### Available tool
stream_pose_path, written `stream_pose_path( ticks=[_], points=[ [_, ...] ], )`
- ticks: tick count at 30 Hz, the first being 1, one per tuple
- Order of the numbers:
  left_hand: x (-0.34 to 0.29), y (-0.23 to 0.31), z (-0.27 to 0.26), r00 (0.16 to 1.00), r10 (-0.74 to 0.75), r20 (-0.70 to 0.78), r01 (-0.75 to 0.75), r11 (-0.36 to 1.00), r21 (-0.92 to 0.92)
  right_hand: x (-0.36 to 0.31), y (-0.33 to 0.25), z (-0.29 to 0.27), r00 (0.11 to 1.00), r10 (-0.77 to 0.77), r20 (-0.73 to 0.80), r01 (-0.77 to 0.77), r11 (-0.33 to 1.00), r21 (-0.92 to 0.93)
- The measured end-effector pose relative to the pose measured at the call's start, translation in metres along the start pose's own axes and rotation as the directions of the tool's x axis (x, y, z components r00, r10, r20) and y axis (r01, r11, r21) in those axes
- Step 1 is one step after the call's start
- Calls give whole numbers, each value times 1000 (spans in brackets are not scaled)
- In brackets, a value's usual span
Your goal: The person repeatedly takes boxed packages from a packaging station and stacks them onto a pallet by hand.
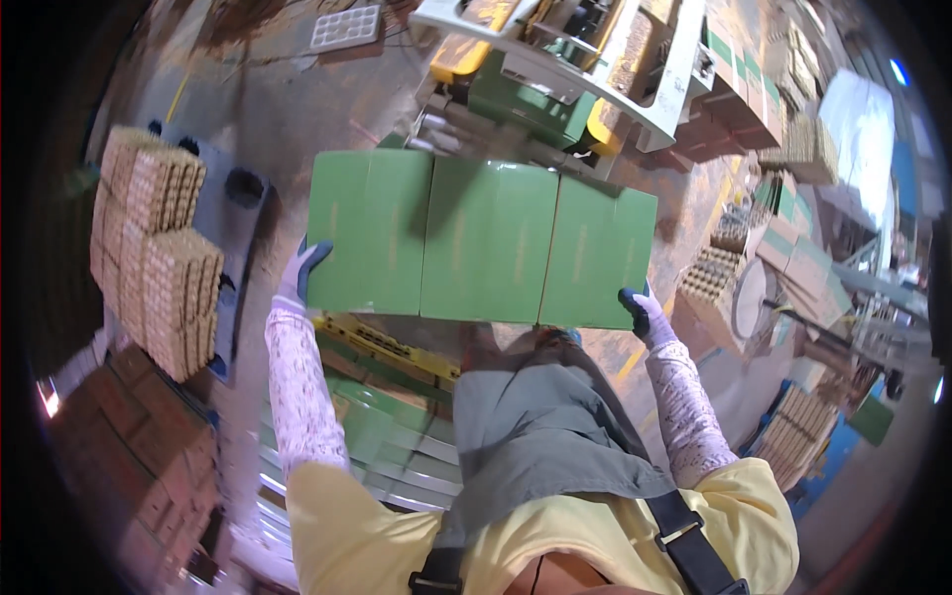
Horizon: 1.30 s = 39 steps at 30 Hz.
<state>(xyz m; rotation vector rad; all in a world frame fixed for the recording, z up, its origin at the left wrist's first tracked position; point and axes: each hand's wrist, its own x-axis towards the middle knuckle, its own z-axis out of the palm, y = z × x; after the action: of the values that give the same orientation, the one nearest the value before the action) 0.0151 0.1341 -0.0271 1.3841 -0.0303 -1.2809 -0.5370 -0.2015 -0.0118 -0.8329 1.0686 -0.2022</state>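
Note:
Three closed green cartons stand side by side in a row in front of me: a left carton (372,238), a middle carton (486,243) and a right carton (598,253). My left hand (300,272), in a light glove with dark fingertips, presses the outer side of the left carton. On the opposite end, my right hand (647,313), gloved the same way, grips the lower outer corner of the right carton. The row is squeezed between both hands at the near end of a machine (516,69). What lies beneath the cartons is hidden.
Another green carton (526,99) sits inside the machine's frame. At left, stacked egg trays (159,268) stand on a blue-grey pallet (238,208), with brown cartons (149,456) nearer me. Green cartons (382,426) are low beside my legs. More egg trays (709,283) stand at right.

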Motion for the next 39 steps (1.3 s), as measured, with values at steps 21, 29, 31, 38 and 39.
stream_pose_path(
  ticks=[21,29,31,38,39],
  points=[
    [-723,-658,361,542,-197,-817,-713,407,-571,-249,21,3,707,453,543,103,693,-713],
    [-959,-879,542,212,-459,-863,-942,138,-305,-422,290,64,431,685,588,397,441,-805],
    [-1011,-941,552,83,-445,-892,-949,237,-207,-504,374,87,402,707,582,373,454,-809],
    [-1171,-1034,497,52,-532,-845,-972,168,-165,-689,560,195,289,817,498,338,400,-852],
    [-1188,-1046,478,40,-536,-843,-972,173,-156,-719,591,221,221,808,546,376,445,-812]
  ],
)
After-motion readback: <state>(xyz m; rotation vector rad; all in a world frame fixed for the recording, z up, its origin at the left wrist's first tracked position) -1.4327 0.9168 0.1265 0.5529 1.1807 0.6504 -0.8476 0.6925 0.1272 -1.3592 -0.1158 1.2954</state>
